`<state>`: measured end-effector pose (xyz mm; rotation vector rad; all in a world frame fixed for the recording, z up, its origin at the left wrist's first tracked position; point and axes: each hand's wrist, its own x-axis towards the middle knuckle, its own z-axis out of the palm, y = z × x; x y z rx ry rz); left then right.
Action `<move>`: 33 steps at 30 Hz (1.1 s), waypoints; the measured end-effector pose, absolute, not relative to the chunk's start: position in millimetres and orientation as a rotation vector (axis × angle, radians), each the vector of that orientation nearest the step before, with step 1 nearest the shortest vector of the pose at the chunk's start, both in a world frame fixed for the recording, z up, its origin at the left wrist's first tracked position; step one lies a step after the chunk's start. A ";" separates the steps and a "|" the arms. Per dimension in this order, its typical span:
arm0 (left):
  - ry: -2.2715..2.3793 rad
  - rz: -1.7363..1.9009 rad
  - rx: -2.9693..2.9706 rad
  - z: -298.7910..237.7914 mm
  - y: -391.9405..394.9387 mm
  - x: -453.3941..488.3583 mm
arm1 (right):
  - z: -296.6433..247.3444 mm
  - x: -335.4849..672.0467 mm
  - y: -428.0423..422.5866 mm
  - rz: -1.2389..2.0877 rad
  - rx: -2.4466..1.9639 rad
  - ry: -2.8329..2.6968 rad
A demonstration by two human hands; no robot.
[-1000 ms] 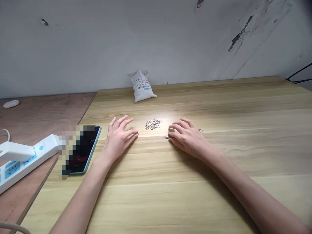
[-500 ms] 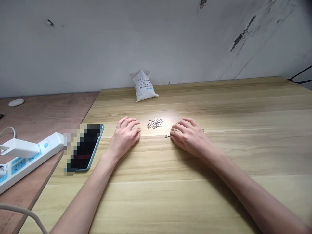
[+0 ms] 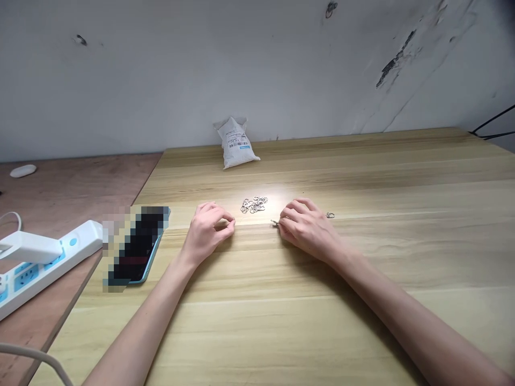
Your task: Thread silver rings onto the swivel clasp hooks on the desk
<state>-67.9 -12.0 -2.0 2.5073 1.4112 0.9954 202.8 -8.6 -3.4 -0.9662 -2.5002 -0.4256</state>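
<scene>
My right hand (image 3: 308, 225) pinches a small metal snap hook (image 3: 274, 223), whose end pokes out left of the fingertips. Just beyond that hand, to its right, another metal clasp (image 3: 330, 215) lies partly hidden on the table. A loose pile of several small metal clasps (image 3: 254, 204) sits between the two hands, a little farther back. Left of the pile, my left hand (image 3: 209, 231) is closed, thumb and index fingertips pressed together. Whether anything tiny is between them cannot be made out.
A white labelled plastic bag (image 3: 237, 145) leans near the wall on the wood-grain table (image 3: 281, 321). At left lie a phone (image 3: 139, 252), partly blurred out, a white power strip (image 3: 52, 265) with a plugged charger, a cable (image 3: 36, 351) and a white oval case (image 3: 23, 171).
My left thumb and index finger have closed into a pinch, and that hand shifted slightly right. The hook in my right hand has turned. More of the clasp beyond that hand shows.
</scene>
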 end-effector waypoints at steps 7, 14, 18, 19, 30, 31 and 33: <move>1.373 1.054 2.338 -4.3 -14.4 -66.1 | -8.1 196.4 -11.4 -0.414 -0.964 -2.485; 1.350 1.105 2.312 -8.5 -16.4 -64.9 | -8.5 189.0 -18.2 -0.358 -0.941 -2.509; 1.393 1.066 2.433 -5.7 -17.1 -62.9 | -5.8 187.1 -21.6 -0.350 -0.911 -2.502; 1.406 1.060 2.467 -4.7 -17.3 -62.2 | -4.9 187.0 -22.4 -0.351 -0.906 -2.498; 1.479 0.952 2.734 3.8 -29.1 -41.0 | -9.6 181.8 -25.6 -0.371 -0.916 -2.472; 1.464 0.950 2.760 4.7 -30.3 -38.9 | -9.5 181.4 -25.7 -0.363 -0.917 -2.473; 1.424 0.950 2.809 5.9 -32.2 -35.6 | -8.6 181.1 -25.8 -0.344 -0.924 -2.482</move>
